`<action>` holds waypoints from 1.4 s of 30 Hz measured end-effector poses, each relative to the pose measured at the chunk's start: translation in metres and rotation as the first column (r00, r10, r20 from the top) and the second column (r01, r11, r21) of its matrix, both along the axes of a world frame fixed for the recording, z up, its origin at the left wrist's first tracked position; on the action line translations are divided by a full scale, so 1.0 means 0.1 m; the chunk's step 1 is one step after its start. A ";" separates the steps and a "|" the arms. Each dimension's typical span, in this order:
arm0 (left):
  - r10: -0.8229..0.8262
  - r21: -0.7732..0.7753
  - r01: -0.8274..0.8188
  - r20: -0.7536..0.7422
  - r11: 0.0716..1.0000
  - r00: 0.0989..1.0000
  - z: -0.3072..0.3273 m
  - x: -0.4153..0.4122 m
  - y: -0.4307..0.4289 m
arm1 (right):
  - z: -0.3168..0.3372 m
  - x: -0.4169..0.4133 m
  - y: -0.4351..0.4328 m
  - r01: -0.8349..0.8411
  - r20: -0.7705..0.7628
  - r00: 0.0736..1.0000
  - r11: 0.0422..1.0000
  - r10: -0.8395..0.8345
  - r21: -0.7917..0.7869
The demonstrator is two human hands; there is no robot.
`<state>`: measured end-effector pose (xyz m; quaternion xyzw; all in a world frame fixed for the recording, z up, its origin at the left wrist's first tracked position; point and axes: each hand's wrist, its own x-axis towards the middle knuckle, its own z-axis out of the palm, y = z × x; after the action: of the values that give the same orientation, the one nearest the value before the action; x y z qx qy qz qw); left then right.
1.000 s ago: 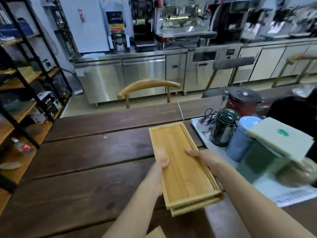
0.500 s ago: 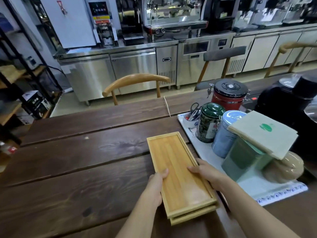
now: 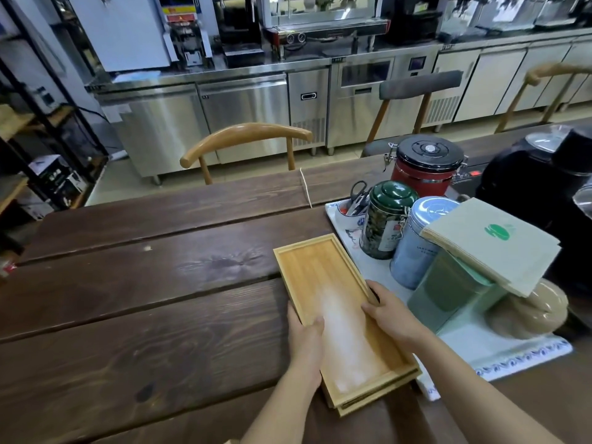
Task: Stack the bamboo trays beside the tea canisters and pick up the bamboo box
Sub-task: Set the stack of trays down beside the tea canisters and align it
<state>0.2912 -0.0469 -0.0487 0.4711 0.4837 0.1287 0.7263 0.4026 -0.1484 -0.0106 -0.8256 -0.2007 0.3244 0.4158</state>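
Bamboo trays [image 3: 336,302] sit stacked on the dark plank table [image 3: 144,299], long edge running just beside the white patterned mat [image 3: 499,350] that carries the tea canisters [image 3: 389,219]. My left hand [image 3: 304,331] clasps the left rim with the thumb hooked over into the top tray, and my right hand [image 3: 389,310] clasps the right rim the same way, so both hands are closed on the stack.

The near end shows the lower tray peeking out from under the upper one (a slight offset, not flush). I judge that letting go carelessly could leave the stack crooked, or the top tray could skate on the smooth bamboo. My right knuckles are close to the pale green tin [image 3: 455,293], on which a square of folded paper [image 3: 493,245] is perched at a tilt; a bump there could tip it off. I cannot see the bamboo box clearly from here.

The table is heavy, knotted wood with wide gaps between planks. Across it stands a curved wooden chair [image 3: 246,136], and behind that a run of stainless steel counters [image 3: 243,104] with coffee machines on top, with black shelving [image 3: 48,123] along the left wall.
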 end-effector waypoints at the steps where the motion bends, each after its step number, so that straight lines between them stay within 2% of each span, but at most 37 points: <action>1: 0.008 0.004 -0.008 -0.005 1.000 1.000 -0.02 0.01 -0.01 | -0.02 0.02 -0.01 0.014 0.008 1.000 1.000 -0.014 -0.006; 5: 0.010 -0.004 -0.010 0.006 1.000 1.000 -0.06 0.03 0.03 | -0.08 0.05 -0.03 0.016 0.061 0.998 0.999 -0.014 -0.034; 8: -0.047 0.026 0.047 0.001 0.999 0.999 -0.03 0.08 0.02 | -0.08 0.06 -0.02 0.055 0.097 0.994 0.997 -0.050 -0.047; 12: -0.196 0.109 0.207 -0.104 0.972 0.975 0.05 0.18 -0.02 | -0.10 0.08 -0.04 0.123 0.142 0.983 0.992 -0.118 -0.031; 15: -0.238 0.162 0.266 -0.173 0.950 0.956 0.10 0.20 -0.02 | -0.14 0.10 -0.06 0.150 0.163 0.976 0.988 -0.142 -0.041; 24: -0.197 0.162 0.209 -0.089 0.964 0.976 0.00 0.11 -0.01 | -0.17 0.07 0.02 0.184 0.158 0.971 0.983 -0.179 -0.015; 42: -0.144 0.048 0.144 0.010 0.988 0.989 0.15 0.17 0.18 | -0.15 0.15 0.13 0.207 0.107 0.973 0.978 -0.203 -0.024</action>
<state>0.3077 -0.0290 -0.0337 0.5209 0.4404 0.0904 0.7256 0.4178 -0.1357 -0.0254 -0.8649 -0.1302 0.2398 0.4213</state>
